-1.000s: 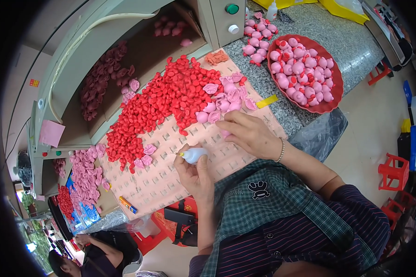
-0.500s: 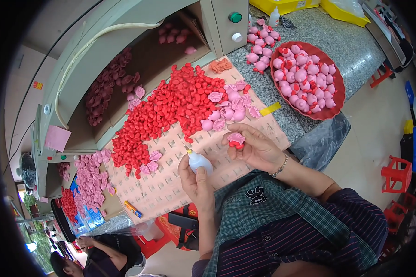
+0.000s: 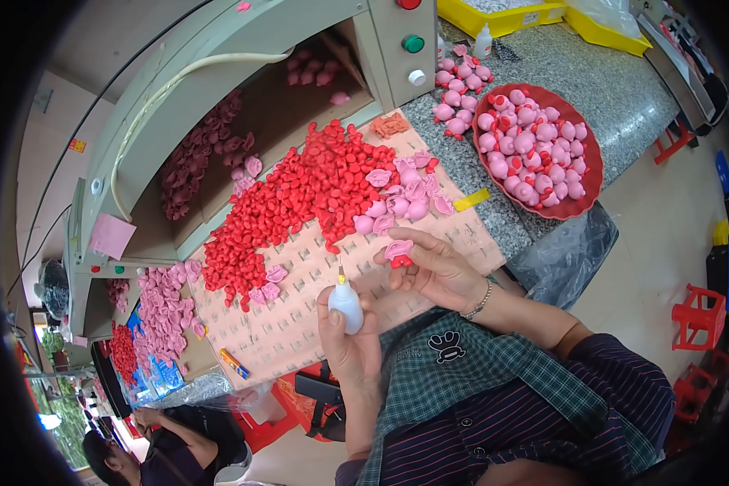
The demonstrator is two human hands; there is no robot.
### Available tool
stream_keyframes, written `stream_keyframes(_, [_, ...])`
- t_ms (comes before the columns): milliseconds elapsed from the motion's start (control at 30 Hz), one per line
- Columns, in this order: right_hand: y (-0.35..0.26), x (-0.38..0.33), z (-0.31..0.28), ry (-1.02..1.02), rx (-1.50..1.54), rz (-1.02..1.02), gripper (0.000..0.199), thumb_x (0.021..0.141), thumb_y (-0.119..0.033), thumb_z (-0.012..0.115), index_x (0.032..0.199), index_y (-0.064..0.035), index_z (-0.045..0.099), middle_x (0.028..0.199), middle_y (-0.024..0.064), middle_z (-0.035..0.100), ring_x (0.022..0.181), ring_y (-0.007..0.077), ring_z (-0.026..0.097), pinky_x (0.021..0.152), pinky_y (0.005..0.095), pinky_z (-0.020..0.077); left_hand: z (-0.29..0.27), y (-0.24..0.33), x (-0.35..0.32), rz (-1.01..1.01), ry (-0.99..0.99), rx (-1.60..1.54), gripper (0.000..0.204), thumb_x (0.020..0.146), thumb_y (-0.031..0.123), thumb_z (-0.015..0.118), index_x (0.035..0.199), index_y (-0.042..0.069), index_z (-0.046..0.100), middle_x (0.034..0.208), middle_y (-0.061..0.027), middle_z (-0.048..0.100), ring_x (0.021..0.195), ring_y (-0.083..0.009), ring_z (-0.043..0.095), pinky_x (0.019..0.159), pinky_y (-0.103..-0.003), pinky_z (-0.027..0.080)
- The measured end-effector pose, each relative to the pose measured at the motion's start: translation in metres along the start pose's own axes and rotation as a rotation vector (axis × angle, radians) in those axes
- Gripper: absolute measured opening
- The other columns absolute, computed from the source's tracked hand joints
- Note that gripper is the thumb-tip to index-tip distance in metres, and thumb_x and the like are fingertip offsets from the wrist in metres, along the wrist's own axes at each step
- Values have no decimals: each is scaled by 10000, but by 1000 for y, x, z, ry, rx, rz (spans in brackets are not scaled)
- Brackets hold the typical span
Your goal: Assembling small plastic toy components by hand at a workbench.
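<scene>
My left hand (image 3: 350, 348) is closed round a small white squeeze bottle (image 3: 346, 306). Its yellow collar and thin needle tip point away from me, toward the red pieces. Close by on the right, my right hand (image 3: 441, 275) pinches a pink, ruffled hollow piece with red at its lower side (image 3: 398, 251). The needle and this piece are a small gap apart. Just beyond both hands, a large heap of small red bean-shaped pieces (image 3: 300, 186) spreads over the pale pink perforated mat (image 3: 300, 332). Pink hollow pieces (image 3: 413, 194) lie at the heap's right end.
At the right, a red scalloped bowl (image 3: 595, 174) holds pink-and-red figures; more figures (image 3: 460, 89) lie on the grey stone counter (image 3: 616, 105). A grey machine with an arched opening (image 3: 219, 49) stands behind the mat. Another person (image 3: 178, 445) sits at lower left.
The bottle has turned more upright in my left hand, its needle pointing farther away from me. My right hand and its pink piece have shifted slightly left. The whole view has moved a little.
</scene>
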State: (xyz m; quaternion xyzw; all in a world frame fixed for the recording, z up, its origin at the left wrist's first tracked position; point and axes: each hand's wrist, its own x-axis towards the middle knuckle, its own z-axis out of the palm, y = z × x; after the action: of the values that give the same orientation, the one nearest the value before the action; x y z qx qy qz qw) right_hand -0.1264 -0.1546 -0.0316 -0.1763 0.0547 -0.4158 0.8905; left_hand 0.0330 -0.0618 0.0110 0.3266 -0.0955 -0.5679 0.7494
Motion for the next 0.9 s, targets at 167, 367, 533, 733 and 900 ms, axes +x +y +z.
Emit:
stream_keyframes(167, [3, -2, 7, 20, 44, 57, 492, 1036, -169, 463, 1491, -35, 329, 1376, 264, 509, 1025, 274, 670, 962, 405, 515, -10, -1, -8, 36, -25, -80, 461, 908, 157, 679, 1307, 37, 481, 1214, -163, 526, 925, -203, 541, 628, -241, 447])
stream_keyframes(367, [13, -9, 11, 32, 104, 41, 444, 1038, -118, 457, 1457, 3, 373, 1251, 168, 604, 1021, 253, 672, 919, 385, 550, -6, 2, -1, 44, -124, -213, 404, 912, 165, 678, 1207, -30, 482, 1109, -121, 522, 793, -149, 464, 611, -244, 386])
stream_keyframes(533, [19, -11, 12, -51, 63, 90, 407, 1036, -125, 468, 1420, 1, 418, 1135, 191, 641, 1014, 262, 672, 917, 390, 544, -9, 2, 0, 34, -192, -295, 400, 902, 148, 687, 1188, -44, 483, 1093, -106, 503, 788, -147, 459, 620, -248, 382])
stream_keyframes(733, [22, -8, 13, -65, 97, 114, 450, 1037, -180, 479, 1444, -5, 399, 1188, 170, 629, 1054, 281, 656, 974, 402, 505, -1, 2, -5, 114, -89, -350, 454, 910, 125, 687, 1260, -45, 454, 1201, -143, 526, 1012, -213, 561, 810, -296, 511])
stream_keyframes(900, [25, -11, 11, -19, 80, 126, 442, 1034, -158, 480, 1440, 0, 404, 1214, 184, 624, 1053, 285, 660, 976, 395, 507, -14, -1, -11, 260, 16, -111, 515, 954, 190, 644, 1363, -19, 411, 1292, -190, 547, 1119, -277, 597, 949, -378, 542])
